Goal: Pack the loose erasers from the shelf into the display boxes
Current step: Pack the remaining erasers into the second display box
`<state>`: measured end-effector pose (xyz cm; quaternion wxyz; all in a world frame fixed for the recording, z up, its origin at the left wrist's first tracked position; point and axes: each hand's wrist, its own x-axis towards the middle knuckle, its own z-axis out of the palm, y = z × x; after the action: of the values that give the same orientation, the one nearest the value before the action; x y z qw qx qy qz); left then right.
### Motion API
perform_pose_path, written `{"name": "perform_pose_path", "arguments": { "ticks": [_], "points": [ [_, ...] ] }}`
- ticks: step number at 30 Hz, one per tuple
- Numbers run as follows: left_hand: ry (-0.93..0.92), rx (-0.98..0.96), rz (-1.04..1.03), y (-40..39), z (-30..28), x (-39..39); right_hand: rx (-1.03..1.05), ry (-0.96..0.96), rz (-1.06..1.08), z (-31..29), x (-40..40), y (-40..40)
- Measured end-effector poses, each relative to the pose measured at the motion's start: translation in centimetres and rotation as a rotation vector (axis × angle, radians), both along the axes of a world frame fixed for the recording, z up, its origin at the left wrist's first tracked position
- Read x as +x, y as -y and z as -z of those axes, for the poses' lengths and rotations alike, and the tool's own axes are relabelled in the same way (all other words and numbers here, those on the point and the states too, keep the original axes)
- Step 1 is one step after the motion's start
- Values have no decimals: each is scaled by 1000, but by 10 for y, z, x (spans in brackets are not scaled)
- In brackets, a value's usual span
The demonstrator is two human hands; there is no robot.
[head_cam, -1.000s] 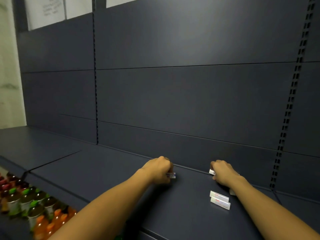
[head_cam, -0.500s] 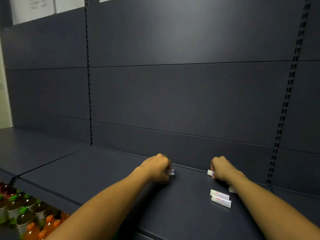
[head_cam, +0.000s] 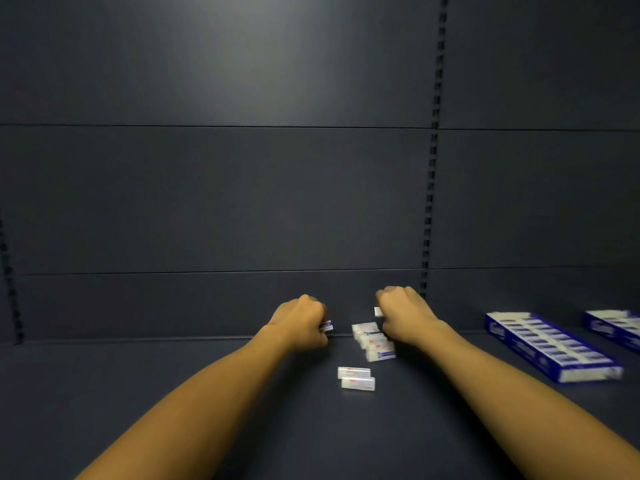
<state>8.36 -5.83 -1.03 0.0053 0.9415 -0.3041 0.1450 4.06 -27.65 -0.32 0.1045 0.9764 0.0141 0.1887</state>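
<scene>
Here, the left hand (head_cam: 300,322) pinches one eraser (head_cam: 327,326) in curled fingers; the right hand (head_cam: 403,317) grips another eraser (head_cam: 378,311); loose erasers (head_cam: 372,341) lie between them on the shelf (head_cam: 173,375); display boxes (head_cam: 550,346) sit well right.

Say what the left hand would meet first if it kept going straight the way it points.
Probably the dark shelf back panel just beyond the left hand, which grips a small white eraser; depth is unclear.

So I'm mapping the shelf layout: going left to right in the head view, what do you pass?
Left hand → pair of loose erasers → right hand → near display box → far display box.
</scene>
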Motion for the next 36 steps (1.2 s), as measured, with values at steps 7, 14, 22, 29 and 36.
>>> {"name": "perform_pose_path", "arguments": {
  "ticks": [7,14,22,29,36],
  "points": [
    [45,15,129,73,4,-12,51,17,101,-7,-50,55],
    [50,46,198,136,-7,-46,54,29,168,-7,-104,104],
    [39,15,190,203,-12,-99,111,-3,236,3,-171,163],
    [53,12,213,260,-5,-152,87,-28,253,4,-238,219],
    [42,-21,232,312,0,-194,71,-38,292,9,-293,267]
  ]
}}
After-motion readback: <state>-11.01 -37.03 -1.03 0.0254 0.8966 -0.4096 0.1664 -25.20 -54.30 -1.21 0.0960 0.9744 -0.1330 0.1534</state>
